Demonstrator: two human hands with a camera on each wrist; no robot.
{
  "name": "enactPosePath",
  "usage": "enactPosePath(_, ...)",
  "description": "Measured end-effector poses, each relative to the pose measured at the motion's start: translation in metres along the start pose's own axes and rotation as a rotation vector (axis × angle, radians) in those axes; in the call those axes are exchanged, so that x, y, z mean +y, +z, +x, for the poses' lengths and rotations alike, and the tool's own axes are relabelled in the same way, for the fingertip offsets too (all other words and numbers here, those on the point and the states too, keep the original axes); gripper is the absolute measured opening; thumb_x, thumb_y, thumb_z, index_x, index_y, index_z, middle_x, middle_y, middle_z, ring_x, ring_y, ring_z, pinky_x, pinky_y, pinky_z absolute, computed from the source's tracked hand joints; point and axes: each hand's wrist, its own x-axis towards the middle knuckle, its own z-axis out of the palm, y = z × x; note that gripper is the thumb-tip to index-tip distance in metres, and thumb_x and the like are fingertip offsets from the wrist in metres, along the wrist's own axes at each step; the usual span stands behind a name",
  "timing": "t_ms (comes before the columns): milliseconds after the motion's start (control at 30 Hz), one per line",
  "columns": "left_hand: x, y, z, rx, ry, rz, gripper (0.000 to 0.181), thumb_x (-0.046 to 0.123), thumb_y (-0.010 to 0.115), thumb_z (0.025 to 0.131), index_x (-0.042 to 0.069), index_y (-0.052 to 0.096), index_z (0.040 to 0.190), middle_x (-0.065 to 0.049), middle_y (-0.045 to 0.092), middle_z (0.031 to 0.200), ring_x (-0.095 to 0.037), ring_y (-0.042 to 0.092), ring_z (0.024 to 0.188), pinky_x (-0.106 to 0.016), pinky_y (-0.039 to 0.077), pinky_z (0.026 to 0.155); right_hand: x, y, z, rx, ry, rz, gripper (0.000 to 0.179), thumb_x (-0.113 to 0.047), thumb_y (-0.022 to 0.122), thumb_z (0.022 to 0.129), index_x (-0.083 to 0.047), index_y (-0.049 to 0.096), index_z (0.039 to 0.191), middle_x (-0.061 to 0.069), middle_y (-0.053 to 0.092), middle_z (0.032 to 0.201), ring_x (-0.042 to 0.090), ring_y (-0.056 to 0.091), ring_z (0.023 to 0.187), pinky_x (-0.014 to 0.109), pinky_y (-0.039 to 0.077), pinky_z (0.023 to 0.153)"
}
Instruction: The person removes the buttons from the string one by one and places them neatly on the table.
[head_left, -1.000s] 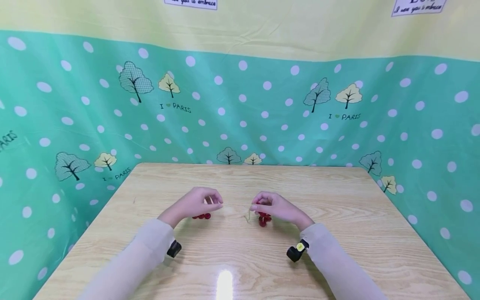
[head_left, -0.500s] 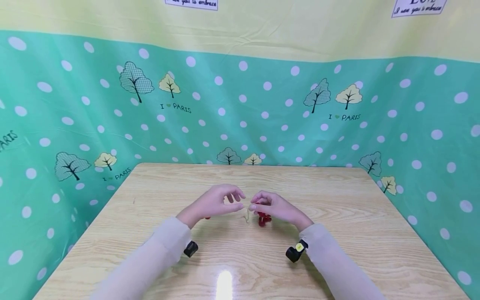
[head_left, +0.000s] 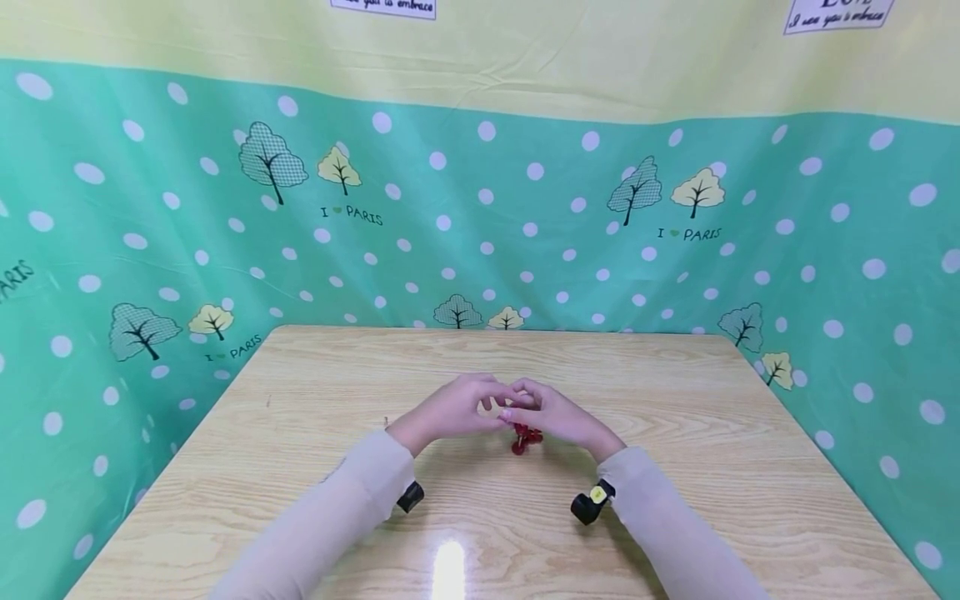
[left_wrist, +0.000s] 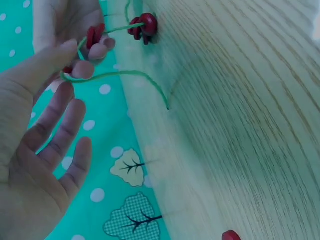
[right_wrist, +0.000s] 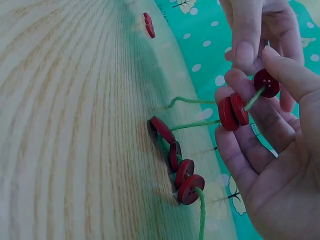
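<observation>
Several red buttons (head_left: 527, 437) are threaded on a green string (left_wrist: 117, 74). My right hand (head_left: 558, 417) pinches one red button (right_wrist: 266, 83) on the string between thumb and forefinger. Two more threaded buttons (right_wrist: 233, 112) lie against its fingers, and a further row of buttons (right_wrist: 185, 173) rests on the table. My left hand (head_left: 453, 407) meets the right fingertips, its thumb and forefinger around the spot where the string and button are. Whether they close on either is hidden. The string's loose end arcs out over the table.
A few loose red buttons (right_wrist: 149, 25) lie on the wooden table (head_left: 300, 517), left of the hands and hidden by the left arm in the head view. A green dotted curtain (head_left: 480, 208) hangs behind the table.
My left hand has moved right, from beside the loose buttons to the right hand's fingertips. The right hand has stayed nearly still with the threaded buttons hanging below it.
</observation>
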Motion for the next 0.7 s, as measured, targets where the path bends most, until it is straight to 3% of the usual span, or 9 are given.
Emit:
enactPosePath(233,-0.0039,0.0034,0.0020,0.031,-0.029,-0.036,0.027,0.026,0.075,0.092,0.019,0.075,0.118,0.006,0.071,0.108,-0.011,0.063,0.096,-0.036,0.053,0.088,0.0000,0.0017,0.0006,0.001,-0.004,0.025,0.042,-0.034,0.065,0.099,-0.011,0.053,0.133,0.003,0.073,0.111,0.034,0.066,0.106,0.043,0.048,0.095)
enactPosePath(467,-0.0075,0.0017,0.0005,0.031,-0.071,-0.105,0.023,0.018,0.075,0.092,0.017,0.075,0.115,0.012,0.072,0.088,0.000,0.065,0.081,-0.026,0.054,0.076,0.0013,0.0021,0.0012,-0.024,-0.008,0.020,0.041,-0.033,0.065,0.099,-0.012,0.052,0.132,0.013,0.072,0.111,0.034,0.066,0.104,0.043,0.046,0.092)
enactPosePath(700,-0.0087,-0.0042,-0.0005,0.057,-0.051,-0.096,0.025,0.016,0.078,0.089,0.014,0.075,0.113,0.011,0.072,0.083,-0.001,0.065,0.077,-0.024,0.054,0.072,0.0044,0.0018,-0.0003,-0.039,-0.005,0.023,0.039,-0.024,0.070,0.096,-0.012,0.055,0.130,0.016,0.070,0.114,0.033,0.067,0.104,0.039,0.051,0.089)
